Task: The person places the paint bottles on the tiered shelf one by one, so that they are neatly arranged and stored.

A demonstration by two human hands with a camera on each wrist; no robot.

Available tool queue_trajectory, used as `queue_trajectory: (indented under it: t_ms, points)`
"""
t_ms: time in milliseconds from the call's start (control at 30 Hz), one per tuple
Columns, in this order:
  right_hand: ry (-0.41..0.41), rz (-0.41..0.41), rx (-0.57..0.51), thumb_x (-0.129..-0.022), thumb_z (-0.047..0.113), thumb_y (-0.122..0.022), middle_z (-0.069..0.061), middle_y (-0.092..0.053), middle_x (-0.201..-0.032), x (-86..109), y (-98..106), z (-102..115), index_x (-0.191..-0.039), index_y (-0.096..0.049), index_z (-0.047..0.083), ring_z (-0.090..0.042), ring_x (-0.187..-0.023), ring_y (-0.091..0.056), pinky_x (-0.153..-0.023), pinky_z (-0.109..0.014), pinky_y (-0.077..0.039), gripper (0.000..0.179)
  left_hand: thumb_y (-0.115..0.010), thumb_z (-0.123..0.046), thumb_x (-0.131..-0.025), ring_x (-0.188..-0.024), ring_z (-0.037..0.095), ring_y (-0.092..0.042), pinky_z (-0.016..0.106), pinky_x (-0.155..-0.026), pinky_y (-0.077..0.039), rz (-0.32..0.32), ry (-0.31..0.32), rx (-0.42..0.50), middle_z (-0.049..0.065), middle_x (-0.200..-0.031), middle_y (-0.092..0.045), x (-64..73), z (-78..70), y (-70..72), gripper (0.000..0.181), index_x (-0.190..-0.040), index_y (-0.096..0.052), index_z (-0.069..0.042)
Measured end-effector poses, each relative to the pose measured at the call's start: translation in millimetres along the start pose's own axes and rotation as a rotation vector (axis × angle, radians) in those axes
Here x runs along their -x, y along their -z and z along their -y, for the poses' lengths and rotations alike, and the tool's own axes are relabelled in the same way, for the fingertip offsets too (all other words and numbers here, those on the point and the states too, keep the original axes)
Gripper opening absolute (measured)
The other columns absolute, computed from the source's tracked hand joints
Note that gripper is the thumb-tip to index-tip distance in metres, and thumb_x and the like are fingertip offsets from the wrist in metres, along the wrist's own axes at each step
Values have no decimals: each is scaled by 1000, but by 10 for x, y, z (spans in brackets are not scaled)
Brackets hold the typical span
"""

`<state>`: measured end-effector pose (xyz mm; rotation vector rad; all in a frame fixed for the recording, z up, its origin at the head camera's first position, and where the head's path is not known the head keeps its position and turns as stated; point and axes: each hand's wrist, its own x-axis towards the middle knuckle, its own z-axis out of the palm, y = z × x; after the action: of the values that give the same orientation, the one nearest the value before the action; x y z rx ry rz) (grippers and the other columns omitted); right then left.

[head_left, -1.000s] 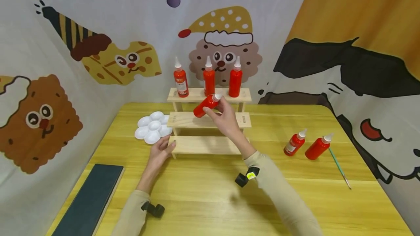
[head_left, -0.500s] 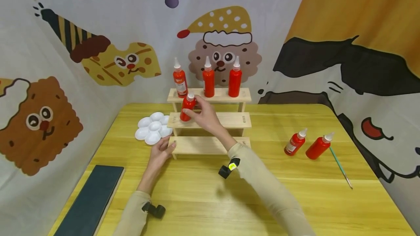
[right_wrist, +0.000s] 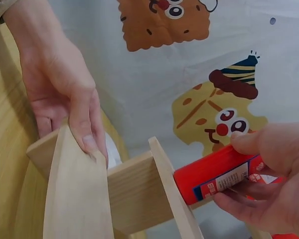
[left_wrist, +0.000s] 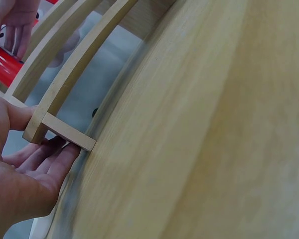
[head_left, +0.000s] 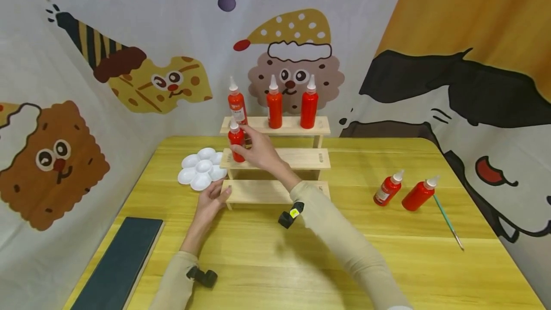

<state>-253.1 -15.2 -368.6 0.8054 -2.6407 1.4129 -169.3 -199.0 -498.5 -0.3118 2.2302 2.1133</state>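
As right hand (head_left: 260, 150) grips one bottle (head_left: 236, 139), five others (head_left: 274, 110), three shelves (head_left: 301, 158)

Sleeves (head_left: 344, 243): beige, long | wrist modules (head_left: 209, 279): black, boxy | right-wrist label (head_left: 294, 213): yellow (small, bright)

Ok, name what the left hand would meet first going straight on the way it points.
The left hand would meet the wooden stand first; it grips the left end of the bottom step. Beyond, the white palette may come next, though depth is unclear.
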Motion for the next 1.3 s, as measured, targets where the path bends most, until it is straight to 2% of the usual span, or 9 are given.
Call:
queue_trajectory:
  t_ms: [167,300,567,800,1000,1300]
  points:
    - [-38,62,-1,-96,23,-72,-16,-64,-136,19,88,11,-149,-43,8,-30,-118,-65,-98,-40,-57,62,-63,-12,-100,-92,5,-67,20,-76,-58,3,-9,13,29,-148,-50,13,-11,-4,57,-151,-42,0]
    - [-48,75,4,-96,24,-72,-16,-62,-137,91,222,41,-147,-45,8,-31,-121,-64,-101,-45,-56,60,-63,-11,-100,-93,5,-67,19,-77,-58,7,-11,26,29,-148,-50,14,-11,4,57,-151,-41,1]
    - [2,57,39,-95,22,-73,-18,-63,-137,308,610,145,-144,-48,7,-32,-123,-63,-102,-42,-55,57,-63,-13,-101,-93,6,-66,20,-76,-58,14,-8,-6,27,-149,-49,-12,-21,32,57,-152,-41,-1]
    - [67,13,37,-96,22,-72,-16,-63,-134,539,937,209,-140,-49,7,-32,-121,-63,-103,-44,-55,52,-63,-11,-100,-95,8,-67,19,-77,-58,14,3,-7,29,-149,-49,12,-22,19,57,-152,-41,1]
    - [129,-58,59,-96,16,-71,-23,-64,-133,704,1187,196,-140,-50,2,-37,-119,-64,-100,-51,-55,51,-63,-11,-100,-95,6,-66,19,-77,-58,13,2,7,29,-150,-48,10,-19,8,57,-152,-40,1]
    - [91,-153,115,-95,17,-72,-17,-66,-132,965,1557,164,-141,-51,5,-32,-121,-63,-103,-50,-54,52,-61,-9,-101,-91,3,-66,19,-77,-58,22,1,22,29,-151,-47,19,-22,6,58,-153,-38,2]
